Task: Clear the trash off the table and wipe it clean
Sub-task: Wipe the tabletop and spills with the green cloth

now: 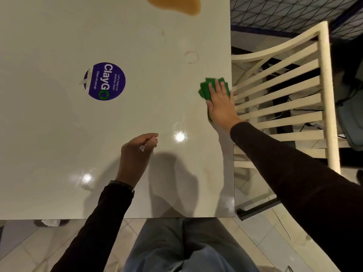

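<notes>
Floor: pale tiled floor at 5 o'clock, beside the person's jeans-clad legs.
Table: glossy white table fills the view from 6 to 12 o'clock, with lamp glare on it.
Chair: cream slatted chair at 3 o'clock, just beside the table's right edge.
Sticker: round purple sticker at 10 o'clock, flat on the top.
Ring stain: faint brown ring stain at 1 o'clock.
Spill: brown spill at 12 o'clock, cut by the frame.
Left hand: left hand near centre, fingers curled, pinching a small white paper scrap.
Right hand: right hand at 2 o'clock, arm stretched, fingers straight and spread, pressing flat on the green cloth by the table's right edge.
</notes>
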Available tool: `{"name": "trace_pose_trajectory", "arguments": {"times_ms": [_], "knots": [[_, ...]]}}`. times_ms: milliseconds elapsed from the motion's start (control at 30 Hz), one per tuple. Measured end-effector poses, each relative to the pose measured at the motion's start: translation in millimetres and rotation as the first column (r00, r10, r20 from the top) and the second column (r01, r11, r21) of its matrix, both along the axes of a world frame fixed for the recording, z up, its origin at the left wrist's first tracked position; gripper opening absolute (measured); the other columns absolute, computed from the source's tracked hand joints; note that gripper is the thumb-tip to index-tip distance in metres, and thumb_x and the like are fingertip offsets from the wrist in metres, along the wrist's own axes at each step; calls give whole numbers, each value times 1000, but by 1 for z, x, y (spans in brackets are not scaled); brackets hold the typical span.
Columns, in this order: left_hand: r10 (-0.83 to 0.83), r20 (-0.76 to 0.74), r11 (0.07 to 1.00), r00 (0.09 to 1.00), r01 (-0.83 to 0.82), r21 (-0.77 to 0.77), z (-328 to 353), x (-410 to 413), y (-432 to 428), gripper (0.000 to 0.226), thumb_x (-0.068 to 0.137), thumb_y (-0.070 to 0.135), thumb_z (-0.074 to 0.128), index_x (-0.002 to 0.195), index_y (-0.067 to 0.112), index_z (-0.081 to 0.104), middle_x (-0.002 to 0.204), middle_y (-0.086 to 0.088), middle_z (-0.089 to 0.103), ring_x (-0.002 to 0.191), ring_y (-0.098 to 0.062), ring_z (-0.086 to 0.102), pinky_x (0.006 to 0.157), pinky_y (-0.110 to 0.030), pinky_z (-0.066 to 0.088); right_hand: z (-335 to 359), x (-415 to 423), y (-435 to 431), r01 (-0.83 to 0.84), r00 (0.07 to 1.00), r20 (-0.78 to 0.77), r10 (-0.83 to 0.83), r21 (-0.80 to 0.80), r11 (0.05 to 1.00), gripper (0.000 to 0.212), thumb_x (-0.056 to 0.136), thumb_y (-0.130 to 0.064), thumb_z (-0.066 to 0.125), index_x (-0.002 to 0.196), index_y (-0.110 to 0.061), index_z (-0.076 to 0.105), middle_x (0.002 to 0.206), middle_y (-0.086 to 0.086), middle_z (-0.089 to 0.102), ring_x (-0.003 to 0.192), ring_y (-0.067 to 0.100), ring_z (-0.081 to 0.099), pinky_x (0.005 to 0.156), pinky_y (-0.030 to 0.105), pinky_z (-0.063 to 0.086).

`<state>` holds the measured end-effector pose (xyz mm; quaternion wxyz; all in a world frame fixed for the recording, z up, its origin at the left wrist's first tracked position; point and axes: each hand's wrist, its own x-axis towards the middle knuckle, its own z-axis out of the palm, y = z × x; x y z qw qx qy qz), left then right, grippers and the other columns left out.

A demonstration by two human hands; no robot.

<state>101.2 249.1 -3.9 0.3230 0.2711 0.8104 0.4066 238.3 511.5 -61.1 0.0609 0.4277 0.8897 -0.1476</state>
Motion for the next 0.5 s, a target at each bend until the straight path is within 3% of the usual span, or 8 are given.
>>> {"name": "trace_pose_trajectory", "arguments": {"times_ms": [100,167,267,333,400,467,500], "knots": [[28,0,1000,1000,-28,1,1,-1,-7,19,92,15,54,98,20,70,88,1,73,85,-8,67,81,-20,50,-6,-37,-14,84,996,6,-84,48,995,56,100,-27,31,150,-15,9,159,10,3,146,26,-1,116,49,-3],[39,-2,999,999,-39,-3,0,0,-10,19,92,13,54,98,19,70,88,0,73,86,-7,66,80,-17,49,-7,-40,-48,-57,997,-42,59,56,997,55,100,-27,32,150,-14,14,158,11,7,146,27,2,117,51,1],[42,8,999,999,-42,-21,-2,6,-14,20,90,14,52,98,20,70,88,3,72,88,-9,67,83,-24,50,-5,-14,-118,-346,926,-159,343,13,938,54,96,-20,41,147,-15,25,156,12,18,145,29,11,117,53,5],[57,41,998,998,-56,-34,-1,11,-13,20,90,13,53,97,20,71,89,5,72,90,-10,68,84,-26,50,-2,29,-161,-532,829,-230,509,-47,845,52,94,-17,47,144,-19,34,154,8,26,144,27,17,116,49,8],[91,80,995,993,-87,-46,1,16,-12,21,90,11,53,96,20,71,88,5,72,89,-10,68,84,-21,50,-4,83,-178,-714,697,-219,683,-123,689,46,97,-22,44,142,-25,37,155,-1,26,145,20,13,117,48,12],[122,106,992,987,-116,-54,4,21,-11,20,90,11,54,94,21,71,88,4,73,89,-10,68,86,-20,50,-7,115,-154,-821,569,-168,805,-153,549,48,97,-22,41,144,-30,32,156,-6,21,146,15,5,117,49,8],[138,121,990,983,-132,-56,5,24,-11,20,89,12,54,95,20,72,89,4,73,88,-10,69,88,-23,50,-8,118,-133,-839,542,-145,828,-142,525,51,96,-21,41,145,-31,29,156,-6,19,146,14,3,117,47,3]]}}
